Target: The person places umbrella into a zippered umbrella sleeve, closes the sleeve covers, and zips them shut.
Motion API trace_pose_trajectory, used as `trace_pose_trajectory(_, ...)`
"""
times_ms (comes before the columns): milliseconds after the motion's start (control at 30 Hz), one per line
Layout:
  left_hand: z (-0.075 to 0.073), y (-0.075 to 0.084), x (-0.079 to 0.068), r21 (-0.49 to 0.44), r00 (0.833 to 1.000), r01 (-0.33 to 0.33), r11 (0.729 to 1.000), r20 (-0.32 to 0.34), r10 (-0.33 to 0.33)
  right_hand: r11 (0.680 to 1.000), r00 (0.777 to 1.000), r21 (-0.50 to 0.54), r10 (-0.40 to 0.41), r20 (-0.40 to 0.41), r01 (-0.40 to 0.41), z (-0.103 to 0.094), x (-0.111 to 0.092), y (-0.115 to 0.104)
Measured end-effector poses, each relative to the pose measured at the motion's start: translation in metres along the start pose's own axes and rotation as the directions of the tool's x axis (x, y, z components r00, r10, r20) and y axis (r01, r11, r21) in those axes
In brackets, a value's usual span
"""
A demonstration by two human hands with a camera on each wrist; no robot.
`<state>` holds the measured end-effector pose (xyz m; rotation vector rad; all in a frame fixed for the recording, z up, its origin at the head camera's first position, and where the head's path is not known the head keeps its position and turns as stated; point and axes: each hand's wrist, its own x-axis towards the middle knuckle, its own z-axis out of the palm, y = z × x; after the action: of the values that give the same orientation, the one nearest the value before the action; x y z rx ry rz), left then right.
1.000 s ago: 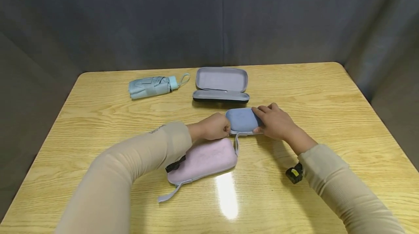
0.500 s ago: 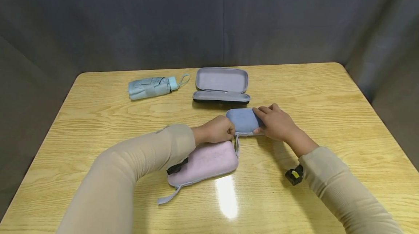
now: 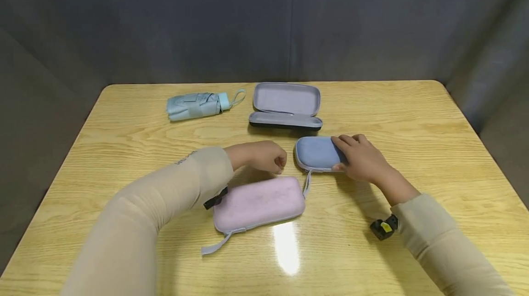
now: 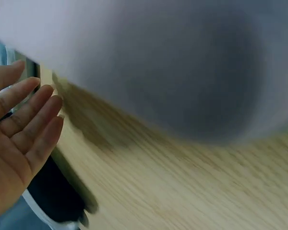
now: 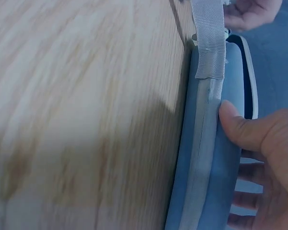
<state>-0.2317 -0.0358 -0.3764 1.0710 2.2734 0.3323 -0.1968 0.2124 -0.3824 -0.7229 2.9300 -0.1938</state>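
A blue hard zip case (image 3: 316, 152) lies closed on the table right of centre. My right hand (image 3: 363, 158) grips its right end, fingers over the lid and thumb against the near side. The right wrist view shows that thumb beside the zip seam (image 5: 201, 124), below a grey wrist strap (image 5: 210, 40). My left hand (image 3: 264, 156) is a short way left of the blue case, above the table; its fingers are loosely bent and hold nothing (image 4: 19, 139). A pink zip case (image 3: 260, 204) lies just in front of it, large and blurred in the left wrist view.
Behind the hands stands a case (image 3: 286, 98) with grey lining, its lid up. A folded light-blue umbrella (image 3: 194, 106) lies at the back left. Black wrist cameras are on both arms, the right one (image 3: 384, 227) hanging over the wooden table (image 3: 434, 158).
My left hand has drawn back left from the blue case's left end, leaving a gap. My right hand keeps its grip on the case. The head view has shifted slightly.
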Motion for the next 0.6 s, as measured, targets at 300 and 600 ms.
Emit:
trace_pose_trajectory(300,-0.003,-0.02,-0.022,-0.047,0.993,0.078,0.996,-0.089,-0.082,0.998,0.998,0.034,0.052,0.037,-0.053,-0.005,-0.012,0.018)
trace_pose_trajectory(600,-0.007,-0.041,-0.04,-0.106,0.967,0.11,0.988,-0.22,-0.131,0.994,0.994,0.066,0.085,0.069,-0.089,-0.008,-0.025,0.034)
